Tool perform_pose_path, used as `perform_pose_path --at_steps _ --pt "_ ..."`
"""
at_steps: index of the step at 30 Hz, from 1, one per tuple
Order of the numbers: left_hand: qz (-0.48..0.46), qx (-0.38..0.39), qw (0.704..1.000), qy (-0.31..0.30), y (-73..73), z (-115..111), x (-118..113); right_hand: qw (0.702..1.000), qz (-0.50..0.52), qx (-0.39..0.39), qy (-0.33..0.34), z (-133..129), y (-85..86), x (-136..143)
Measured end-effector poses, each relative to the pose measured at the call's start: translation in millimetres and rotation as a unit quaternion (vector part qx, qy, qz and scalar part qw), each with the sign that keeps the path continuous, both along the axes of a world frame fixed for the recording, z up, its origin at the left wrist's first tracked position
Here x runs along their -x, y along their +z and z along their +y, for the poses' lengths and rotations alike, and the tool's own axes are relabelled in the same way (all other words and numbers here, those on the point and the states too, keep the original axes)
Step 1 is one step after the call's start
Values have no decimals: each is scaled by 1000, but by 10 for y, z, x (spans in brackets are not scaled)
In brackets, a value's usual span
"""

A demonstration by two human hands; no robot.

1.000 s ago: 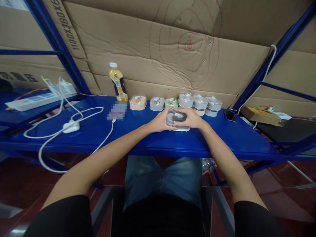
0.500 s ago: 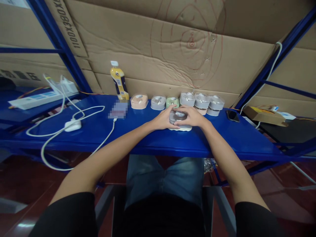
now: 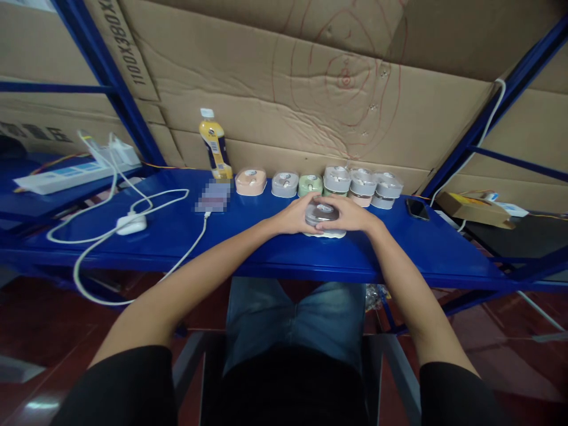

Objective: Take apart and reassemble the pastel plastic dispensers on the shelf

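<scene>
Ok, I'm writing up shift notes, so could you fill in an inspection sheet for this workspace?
Surface: blue table; spills, nothing seen.
Things: held box between both hands; behind it, peach box, grey box, green box, then three two-high stacks.
Clutter: bottle, pixelated item, phone.
Hands: left hand and right hand clasp the held box.
Cables: white cables loop at left; one reaches the pixelated item.
Surroundings: cardboard wall with red rings, blue frame.
</scene>
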State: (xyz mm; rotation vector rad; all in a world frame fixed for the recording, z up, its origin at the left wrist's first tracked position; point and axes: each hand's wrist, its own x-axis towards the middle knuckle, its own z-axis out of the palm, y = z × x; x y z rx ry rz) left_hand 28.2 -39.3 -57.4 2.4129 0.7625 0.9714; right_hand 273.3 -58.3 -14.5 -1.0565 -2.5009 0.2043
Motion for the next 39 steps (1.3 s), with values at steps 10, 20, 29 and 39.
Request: perform_pose_path --at_steps 10,20,29,39 --pt "50 -35 998 -16 -53 -51 64 995 24 69 73 62 -32 -201" --pt "109 -28 993 -29 -18 -191 182 990 20 129 54 -47 20 -160" --pt "41 -96 988 114 240 -170 348 982 183 7 -42 137 -83 -193" --pt "11 -16 886 463 640 385 305 946 282 -86 -138 227 -141 -133"
